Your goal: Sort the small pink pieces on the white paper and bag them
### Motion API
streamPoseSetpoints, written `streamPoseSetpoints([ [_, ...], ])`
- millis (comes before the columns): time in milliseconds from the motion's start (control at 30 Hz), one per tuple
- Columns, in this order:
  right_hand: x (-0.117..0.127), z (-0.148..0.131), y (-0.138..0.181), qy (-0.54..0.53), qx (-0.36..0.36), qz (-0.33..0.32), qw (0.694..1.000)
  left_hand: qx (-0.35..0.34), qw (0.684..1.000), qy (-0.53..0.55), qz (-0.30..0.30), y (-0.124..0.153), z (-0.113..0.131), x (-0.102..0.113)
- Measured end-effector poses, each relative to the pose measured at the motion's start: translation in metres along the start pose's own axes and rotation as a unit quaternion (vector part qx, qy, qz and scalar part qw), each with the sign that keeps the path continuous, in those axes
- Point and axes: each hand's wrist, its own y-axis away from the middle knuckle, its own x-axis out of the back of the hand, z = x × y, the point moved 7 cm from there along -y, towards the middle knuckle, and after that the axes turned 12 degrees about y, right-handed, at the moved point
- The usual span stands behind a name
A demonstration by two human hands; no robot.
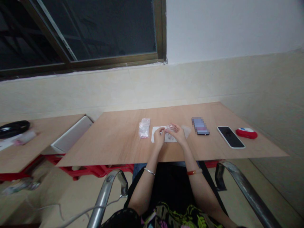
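My left hand (159, 136) and my right hand (178, 134) meet over a white sheet (154, 130) on the table. Shiny clear plastic, which looks like a small bag (170, 127), shows between the fingers of my right hand. My left fingers are pinched together at its near side; what they grip is too small to make out. Small dark marks or bits show on the sheet below my hands. Left of the sheet lies a stack of clear plastic bags (144, 128), with a little red along its near end.
On the wooden table (118, 136), a phone with a lit screen (200, 126), a white-edged phone (230, 137) and a red case (246, 133) lie to the right. A second table (47, 131) at left bears a black coiled item (14, 128). Metal armrests (104, 193) flank me.
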Motion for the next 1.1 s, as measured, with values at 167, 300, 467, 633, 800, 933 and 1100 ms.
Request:
streamPoseSetpoints([
  [167, 0.007, 0.006, -0.005, -0.008, -0.002, 0.023, 1.0, -0.045, 0.976, -0.164, -0.132, 0.017, -0.014, -0.027],
  [300, 0.009, 0.008, -0.008, -0.027, 0.001, 0.033, 0.999, -0.072, 0.947, -0.249, -0.193, 0.027, -0.014, -0.041],
  [467, 0.009, 0.006, -0.007, -0.029, -0.008, 0.038, 0.999, -0.109, 0.937, -0.258, -0.208, 0.029, -0.009, -0.043],
  [633, 0.008, 0.002, -0.005, -0.039, -0.016, 0.031, 0.999, -0.086, 0.943, -0.249, -0.203, 0.026, -0.012, -0.04],
  [800, 0.009, 0.003, -0.005, -0.035, -0.004, 0.02, 0.999, -0.062, 0.972, -0.19, -0.122, 0.016, -0.012, -0.025],
  [933, 0.009, 0.009, -0.005, -0.002, -0.004, 0.021, 1.0, -0.067, 0.996, -0.06, 0.01, 0.002, 0.012, 0.001],
  [1100, -0.001, 0.008, -0.001, 0.0, -0.017, 0.001, 1.0, -0.109, 0.993, 0.01, 0.047, -0.006, 0.059, 0.016],
])
